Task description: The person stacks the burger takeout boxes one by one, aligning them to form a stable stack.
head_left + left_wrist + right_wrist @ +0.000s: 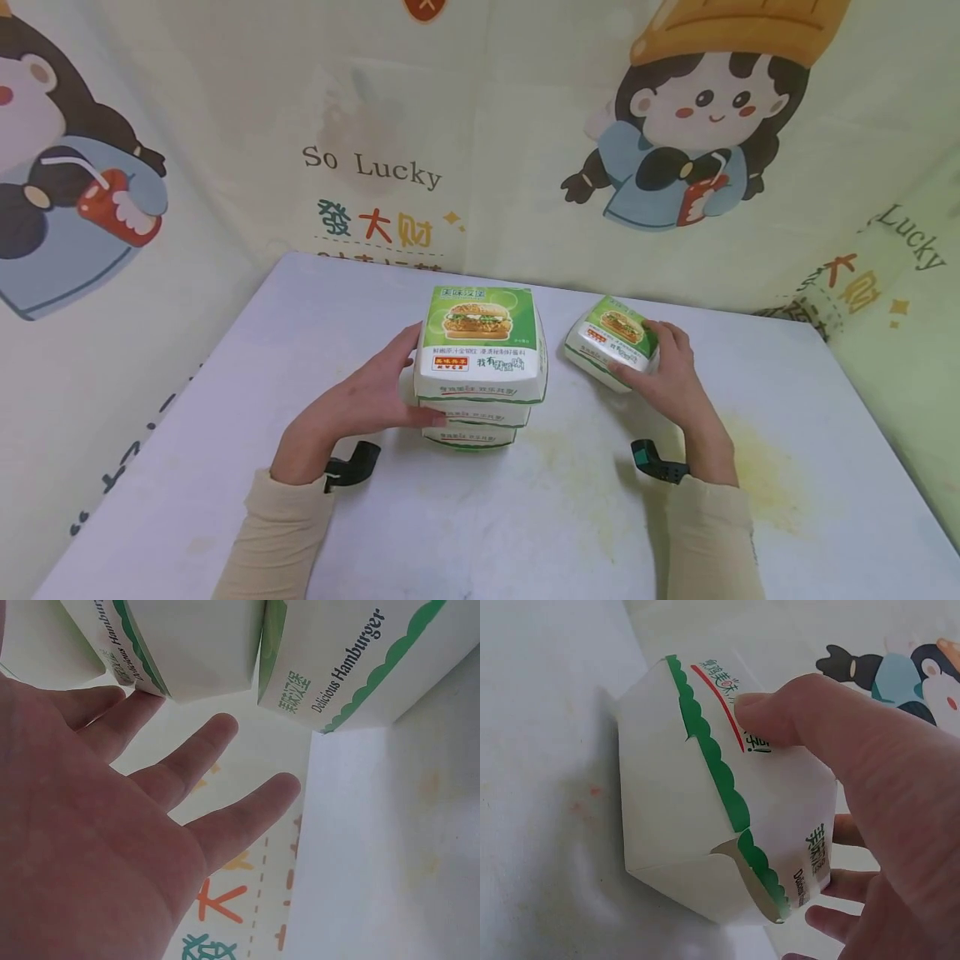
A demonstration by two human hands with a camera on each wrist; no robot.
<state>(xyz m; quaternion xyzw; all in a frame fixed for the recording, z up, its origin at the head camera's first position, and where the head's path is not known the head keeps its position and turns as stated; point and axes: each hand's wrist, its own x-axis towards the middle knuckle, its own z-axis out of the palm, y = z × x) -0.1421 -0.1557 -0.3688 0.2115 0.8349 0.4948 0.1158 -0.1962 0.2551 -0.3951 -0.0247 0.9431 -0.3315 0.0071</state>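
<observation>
Three white-and-green hamburger boxes stand stacked left of centre in the head view, the top box (483, 362) showing a burger picture on its lid. My left hand (363, 396) is at the stack's left side, thumb overlapping the front of the lower boxes. In the left wrist view, its fingers (247, 817) are spread and nearly straight beside the box walls (352, 671). Farther right, my right hand (671, 379) grips a single hamburger box (600, 346), which is slightly tilted. The right thumb (772, 716) presses its front face, and the other fingers reach around behind.
The white table (540, 517) carries faint yellowish stains. A cream cloth (510, 167) printed with cartoon figures and lettering hangs behind the table and along its sides. Black wrist bands (352, 467) are on both wrists.
</observation>
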